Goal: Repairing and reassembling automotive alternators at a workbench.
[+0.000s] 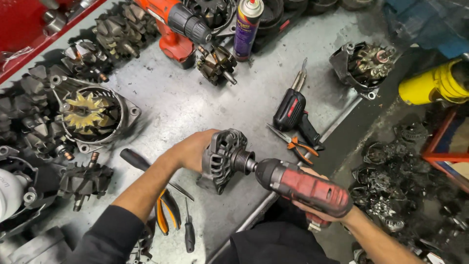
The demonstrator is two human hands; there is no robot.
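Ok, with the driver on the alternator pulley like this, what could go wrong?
The alternator is steadied only by the left hand on the bench, so it might twist in the grip. The right hand holds the red power driver past the bench edge, so a slip could drop it. Pliers and a screwdriver near the left forearm could be knocked off.

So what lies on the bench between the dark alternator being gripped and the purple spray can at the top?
In the head view, only bare grey metal benchtop lies between the dark alternator and the purple spray can.
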